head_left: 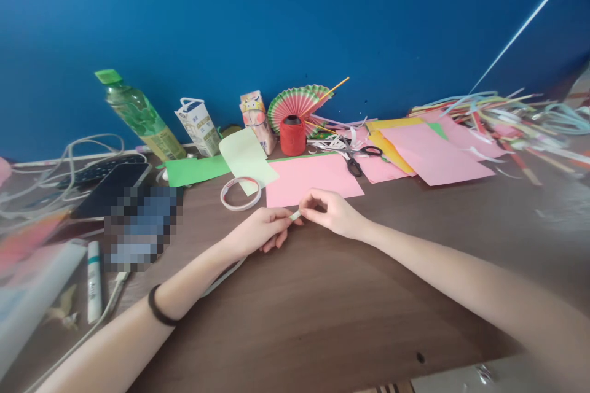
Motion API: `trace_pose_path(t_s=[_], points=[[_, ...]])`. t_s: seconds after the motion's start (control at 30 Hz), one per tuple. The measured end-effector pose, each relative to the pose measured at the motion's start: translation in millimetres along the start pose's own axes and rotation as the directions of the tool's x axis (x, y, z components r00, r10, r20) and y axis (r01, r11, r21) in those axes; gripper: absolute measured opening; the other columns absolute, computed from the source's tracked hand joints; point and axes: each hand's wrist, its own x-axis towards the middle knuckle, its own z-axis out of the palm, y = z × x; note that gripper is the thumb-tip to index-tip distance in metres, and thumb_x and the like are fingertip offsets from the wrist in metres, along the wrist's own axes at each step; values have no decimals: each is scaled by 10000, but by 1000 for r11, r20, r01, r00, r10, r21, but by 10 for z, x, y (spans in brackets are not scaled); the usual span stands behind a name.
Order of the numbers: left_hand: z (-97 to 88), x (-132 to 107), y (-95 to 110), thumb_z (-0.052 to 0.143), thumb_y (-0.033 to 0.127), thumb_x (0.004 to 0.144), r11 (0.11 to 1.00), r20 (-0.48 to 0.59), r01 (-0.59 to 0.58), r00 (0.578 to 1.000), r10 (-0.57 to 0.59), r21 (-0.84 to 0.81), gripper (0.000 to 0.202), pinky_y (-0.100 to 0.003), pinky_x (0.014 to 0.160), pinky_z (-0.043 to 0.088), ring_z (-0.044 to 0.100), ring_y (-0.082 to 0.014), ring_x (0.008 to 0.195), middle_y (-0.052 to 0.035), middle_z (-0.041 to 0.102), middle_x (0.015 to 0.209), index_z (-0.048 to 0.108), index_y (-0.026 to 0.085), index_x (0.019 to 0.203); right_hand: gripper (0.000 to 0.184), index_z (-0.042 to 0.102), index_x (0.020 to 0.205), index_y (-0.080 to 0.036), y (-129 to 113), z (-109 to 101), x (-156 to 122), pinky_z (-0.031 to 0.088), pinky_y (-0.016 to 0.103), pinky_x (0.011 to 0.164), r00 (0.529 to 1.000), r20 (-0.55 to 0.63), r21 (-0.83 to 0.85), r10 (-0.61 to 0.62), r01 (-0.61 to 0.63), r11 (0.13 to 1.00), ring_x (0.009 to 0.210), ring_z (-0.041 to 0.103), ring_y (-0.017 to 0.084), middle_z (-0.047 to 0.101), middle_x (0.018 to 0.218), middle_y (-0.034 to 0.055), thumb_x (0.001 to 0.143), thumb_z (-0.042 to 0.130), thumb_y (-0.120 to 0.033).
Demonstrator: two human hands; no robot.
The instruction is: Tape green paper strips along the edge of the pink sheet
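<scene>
Between the fingertips of both hands is the end of a narrow pale green paper strip. My left hand pinches it from the left, fingers curled; a dark band circles that wrist. From the right, my right hand pinches the same end between thumb and forefinger. A pale length trails out below my left forearm; whether it is the same strip I cannot tell. Just beyond the hands lie a pink paper sheet, a roll of tape and a curled pale green sheet.
Black-handled scissors rest behind the pink sheet. Along the blue wall stand a green bottle, a carton, a red container and a paper fan. Loose strips pile at right; a phone and marker lie left.
</scene>
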Motion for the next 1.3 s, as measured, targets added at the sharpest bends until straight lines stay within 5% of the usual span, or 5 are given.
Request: trace_pose_path(t_s=[0.53,0.77,0.97,1.17,1.3], points=[[2,-11,28,403,284,829,1000,12,8,1000,-8,8,260,-152,348,238,326,-30,305,64,486,450,577,125,938,56,509,732,-174,-4,10,-7,445,283,658,1000,3,27,6,-6,1000,662,546,121,626,715,13,774,535,-202],[20,-13,29,433,365,833,998,44,42,998,-40,-38,278,-187,406,414,515,-85,383,20,575,508,547,126,917,48,517,721,-176,-12,25,-23,444,267,640,1000,4,36,-31,31,999,644,551,115,618,695,-1,763,540,-184],[41,0,-10,431,356,837,999,8,21,1000,-21,-46,252,-188,435,446,537,-79,403,14,591,511,552,136,810,49,542,705,-168,-10,34,-31,433,255,649,999,5,-46,-44,44,998,666,544,115,601,696,-2,752,550,-177],[49,-11,3,434,347,829,997,-27,13,1000,-15,-72,250,-191,427,441,546,-88,403,-1,606,510,542,135,754,148,591,739,-159,-30,20,-32,430,279,693,997,-66,-40,-25,22,999,728,564,136,621,750,24,810,477,-221],[60,-18,7,436,324,824,997,-50,14,999,-18,-77,235,-191,424,441,540,-86,394,-1,602,502,539,132,736,141,589,800,-158,5,10,-18,447,286,709,984,-171,117,51,-31,993,758,602,145,638,806,36,807,479,-245]])
